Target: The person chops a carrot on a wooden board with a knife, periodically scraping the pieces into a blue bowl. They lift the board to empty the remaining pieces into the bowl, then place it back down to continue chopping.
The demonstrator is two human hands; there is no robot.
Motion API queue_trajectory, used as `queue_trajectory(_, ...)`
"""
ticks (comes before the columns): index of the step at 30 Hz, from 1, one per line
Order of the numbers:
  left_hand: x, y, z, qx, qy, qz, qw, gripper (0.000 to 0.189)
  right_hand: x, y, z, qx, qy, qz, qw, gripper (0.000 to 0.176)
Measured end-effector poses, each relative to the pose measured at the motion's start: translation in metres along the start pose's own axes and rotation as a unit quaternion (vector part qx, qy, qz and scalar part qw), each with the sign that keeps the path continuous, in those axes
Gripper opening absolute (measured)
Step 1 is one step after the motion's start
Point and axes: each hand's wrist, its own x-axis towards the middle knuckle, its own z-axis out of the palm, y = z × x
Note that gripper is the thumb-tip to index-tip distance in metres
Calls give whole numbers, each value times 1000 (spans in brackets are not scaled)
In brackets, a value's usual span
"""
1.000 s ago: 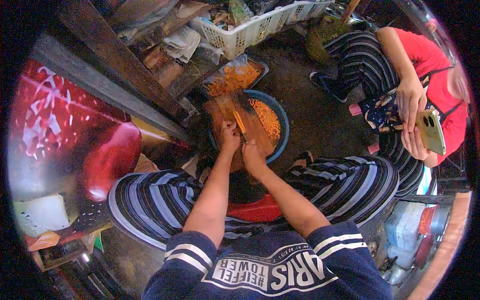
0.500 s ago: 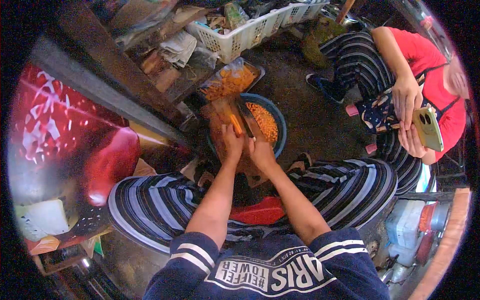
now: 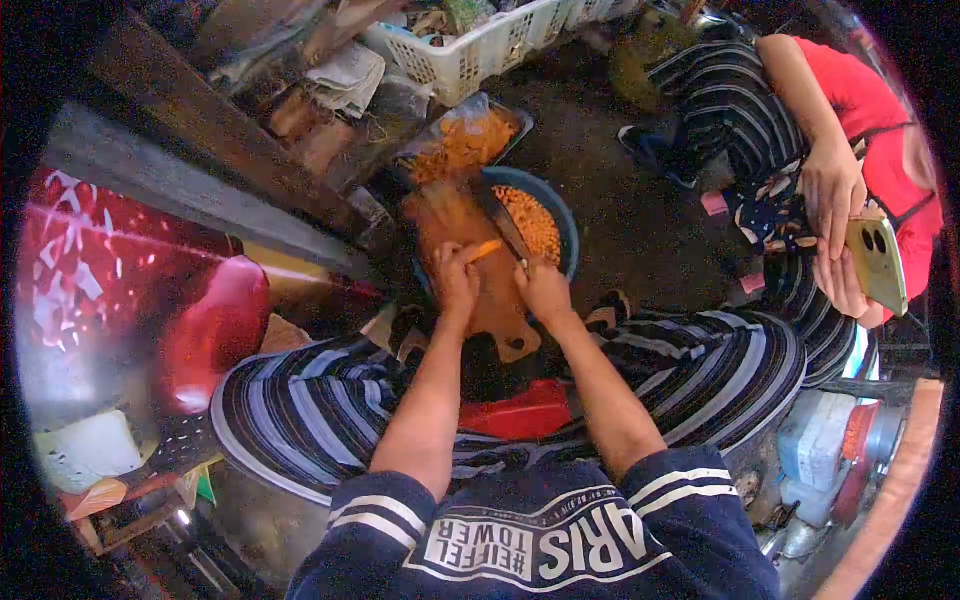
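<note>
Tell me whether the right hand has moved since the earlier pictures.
Yes: the right hand has shifted rightward, nearer the right side of the blue tub.

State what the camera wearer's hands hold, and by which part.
Left hand: orange piece, by one end. Right hand: knife, by its handle end.

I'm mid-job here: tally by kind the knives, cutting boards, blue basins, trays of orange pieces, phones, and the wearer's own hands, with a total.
Knife: 1
Cutting board: 1
Blue basin: 1
Tray of orange pieces: 1
Phone: 1
Wearer's hands: 2, left hand and right hand
Total: 7
</note>
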Motion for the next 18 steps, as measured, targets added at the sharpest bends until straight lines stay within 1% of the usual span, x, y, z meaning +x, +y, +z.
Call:
queue_trajectory(2, 2, -2, -1, -50, 42, 3, 998, 22, -1, -2, -3, 0, -2, -1, 1000, 30)
queue_trajectory(4, 0, -2, -6, -66, 50, -5, 997, 20, -2, -5, -8, -2, -4, -1, 1000, 29)
queue_trajectory(5, -1, 0, -10, -81, 58, -12, 995, 19, -2, -8, -12, 6, -24, 6, 1000, 30)
queue_trajectory(6, 0, 0, -12, -81, 57, -13, 995, 19, -2, -11, -14, 14, -44, 13, 999, 30)
queue_trajectory(7, -1, -5, -10, -66, 47, 0, 997, 18, -3, -13, -11, 13, -45, 14, 999, 30)
queue_trajectory(9, -2, -13, -3, -52, 35, 12, 998, 17, -5, -17, -2, -40, -34, 41, 998, 31)
queue_trajectory(10, -2, -14, -1, -69, 37, 5, 997, 17, -6, -15, 1, -40, -34, 42, 998, 31)
queue_trajectory(13, -6, -15, 1, -93, 47, -9, 995, 17, -2, -10, 6, -24, -13, 28, 999, 33)
queue_trajectory(15, -3, -12, -1, -99, 56, -15, 993, 18, 1, -7, 4, 41, 11, -10, 999, 32)
queue_trajectory(16, -3, -12, -2, -102, 49, -21, 993, 19, 1, -10, 1, 42, 10, -10, 999, 32)
queue_trajectory(18, -4, -13, -3, -104, 41, -30, 993, 20, -1, -18, -6, 12, -24, 36, 999, 30)
